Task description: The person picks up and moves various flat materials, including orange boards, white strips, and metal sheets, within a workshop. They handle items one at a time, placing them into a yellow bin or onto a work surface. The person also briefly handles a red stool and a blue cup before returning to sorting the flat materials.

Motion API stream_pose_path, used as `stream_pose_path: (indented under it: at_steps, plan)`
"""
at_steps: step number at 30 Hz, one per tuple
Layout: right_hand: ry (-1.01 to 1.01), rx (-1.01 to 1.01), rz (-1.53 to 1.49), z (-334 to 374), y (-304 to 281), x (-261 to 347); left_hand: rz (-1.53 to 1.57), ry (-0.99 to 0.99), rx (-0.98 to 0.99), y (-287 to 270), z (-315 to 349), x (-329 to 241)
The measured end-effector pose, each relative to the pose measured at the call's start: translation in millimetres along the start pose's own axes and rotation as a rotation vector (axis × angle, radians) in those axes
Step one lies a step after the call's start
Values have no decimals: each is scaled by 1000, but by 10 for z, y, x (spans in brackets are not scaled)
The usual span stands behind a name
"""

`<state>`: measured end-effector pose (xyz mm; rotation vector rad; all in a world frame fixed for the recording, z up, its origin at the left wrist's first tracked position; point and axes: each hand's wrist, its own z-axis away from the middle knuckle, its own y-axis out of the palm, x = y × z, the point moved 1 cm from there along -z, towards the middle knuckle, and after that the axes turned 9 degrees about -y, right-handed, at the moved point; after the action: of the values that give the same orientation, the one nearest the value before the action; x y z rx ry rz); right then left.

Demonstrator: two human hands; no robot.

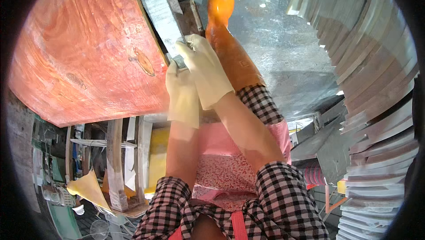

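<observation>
Both my hands wear cream rubber gloves and meet at the near end of a long whitish strip (160, 12) with a fine mesh-like surface. My right hand (204, 65) has its fingers curled over the strip's right edge, closed on it. Just left and nearer, my left hand (180, 87) is closed, its thumb at a small grey-green end piece (179, 61) that shows between the gloves. Whether that piece belongs to the strip I cannot tell. The fingers beneath are hidden.
A reddish wooden board (97, 54) lies directly left of the strip. An orange rubber boot (228, 40) stands on the wet grey floor (283, 54) to the right. Long stacked pale strips (367, 85) line the right side. Wooden posts (116, 164) and a yellow sheet (90, 189) are at lower left.
</observation>
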<state>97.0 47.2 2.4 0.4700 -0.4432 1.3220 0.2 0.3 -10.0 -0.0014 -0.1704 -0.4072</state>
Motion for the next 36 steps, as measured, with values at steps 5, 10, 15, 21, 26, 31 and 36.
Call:
stream_pose_path:
  at_steps: [5, 10, 15, 21, 26, 31, 36]
  plan:
    - [-228, -187, -181, 96, 29, -290, -1089, 421, -142, 191, 94, -40]
    - [139, -529, -527, -7, -179, -1198, 405, -138, 32, 278, -114, -80]
    - [332, -433, -430, -267, -111, -1887, 402, -106, 232, 85, -190, -72]
    - [310, -299, -619, -933, -83, -2047, -993, 716, 2, 248, -182, 140]
    - [167, -365, -231, -1012, 9, -2237, -1789, 830, -458, 367, -60, 109]
    - [212, -660, -900, -1058, 230, -2156, -1144, 639, -135, 374, -5, 66]
    - [-53, -477, -163, -958, 212, -2185, -999, 511, -228, 356, -7, 26]
